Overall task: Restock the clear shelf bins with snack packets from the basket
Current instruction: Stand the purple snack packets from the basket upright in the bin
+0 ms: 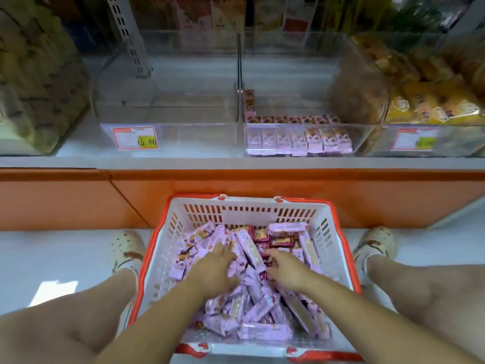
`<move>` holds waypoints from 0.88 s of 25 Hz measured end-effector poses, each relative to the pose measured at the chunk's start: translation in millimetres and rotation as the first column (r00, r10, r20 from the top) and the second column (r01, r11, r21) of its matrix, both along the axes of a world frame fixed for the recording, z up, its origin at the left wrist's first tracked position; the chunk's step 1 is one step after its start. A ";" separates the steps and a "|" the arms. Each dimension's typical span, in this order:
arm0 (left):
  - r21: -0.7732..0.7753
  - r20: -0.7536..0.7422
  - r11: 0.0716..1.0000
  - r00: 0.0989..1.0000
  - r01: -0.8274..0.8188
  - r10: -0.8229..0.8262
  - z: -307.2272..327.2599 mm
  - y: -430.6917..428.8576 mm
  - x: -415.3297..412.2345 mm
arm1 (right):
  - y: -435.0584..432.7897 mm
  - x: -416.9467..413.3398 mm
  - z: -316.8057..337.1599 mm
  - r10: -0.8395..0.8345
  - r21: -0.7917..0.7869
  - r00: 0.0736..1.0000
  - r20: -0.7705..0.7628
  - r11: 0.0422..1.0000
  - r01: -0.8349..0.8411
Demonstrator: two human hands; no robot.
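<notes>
The left hand (215, 266) lies spread on the snack packets (252, 308) heaped inside the basket (236, 208); the right hand (286, 269) digs in too, grip unclear. The packets look light and slick, so they are best gathered by their long sides.

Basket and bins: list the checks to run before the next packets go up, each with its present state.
1. Basket stocked with purple packets: ok.
2. Left hand and right hand down among the packets: ok.
3. Firm hold on a packet: cannot tell, fingertips are partly buried.
4. Right centre bin has room behind its front row: ok.
5. Left centre bin holds stock: not ok, no packets visible in it.
6. Nothing between basket and bin openings: ok.
</notes>
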State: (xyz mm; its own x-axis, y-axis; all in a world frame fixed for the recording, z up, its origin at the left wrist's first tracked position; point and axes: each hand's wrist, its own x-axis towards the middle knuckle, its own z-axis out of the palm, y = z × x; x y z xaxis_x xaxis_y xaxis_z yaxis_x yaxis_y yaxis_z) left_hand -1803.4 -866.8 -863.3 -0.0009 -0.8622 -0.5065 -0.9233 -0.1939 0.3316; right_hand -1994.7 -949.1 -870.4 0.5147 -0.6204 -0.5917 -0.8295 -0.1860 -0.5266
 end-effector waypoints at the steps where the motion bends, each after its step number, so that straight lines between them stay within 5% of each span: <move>1: -0.016 0.006 1.000 1.000 -0.014 0.014 -5.5 5.0 -0.5 | 4.4 2.5 -12.2 0.022 -0.022 1.000 0.006 1.000 -0.022; 7: 0.003 -0.049 0.995 0.994 -0.101 0.101 -13.9 6.4 15.6 | 1.4 26.9 -36.6 0.231 -0.075 0.953 -0.198 0.965 -0.249; 11: -0.016 -0.166 0.976 0.963 -0.219 0.213 -12.3 2.7 19.1 | -1.4 25.9 -23.3 -0.132 -0.086 0.981 0.139 0.986 0.145; 17: -0.223 -0.273 0.955 0.953 -0.195 0.130 1.5 -12.7 7.5 | -11.9 9.0 27.9 -0.668 0.479 0.666 0.332 0.728 0.492; 19: -0.094 -0.486 0.954 0.850 -0.285 0.206 10.7 -18.0 -1.4 | -12.2 0.6 38.8 -0.798 0.656 0.513 0.317 0.575 0.489; 22: 0.049 -0.659 0.910 0.672 -0.411 0.339 20.8 -21.8 -10.0 | -11.6 -11.8 44.7 -0.857 0.755 0.424 0.294 0.480 0.446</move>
State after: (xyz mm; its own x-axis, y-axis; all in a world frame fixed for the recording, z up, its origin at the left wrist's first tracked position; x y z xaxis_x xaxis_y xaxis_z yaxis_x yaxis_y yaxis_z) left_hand -1813.3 -888.6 -842.4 0.0417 -0.9058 -0.4216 -0.3359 -0.4101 0.8479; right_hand -2006.4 -960.7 -825.7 0.4074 -0.6274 -0.6636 -0.0194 0.7206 -0.6931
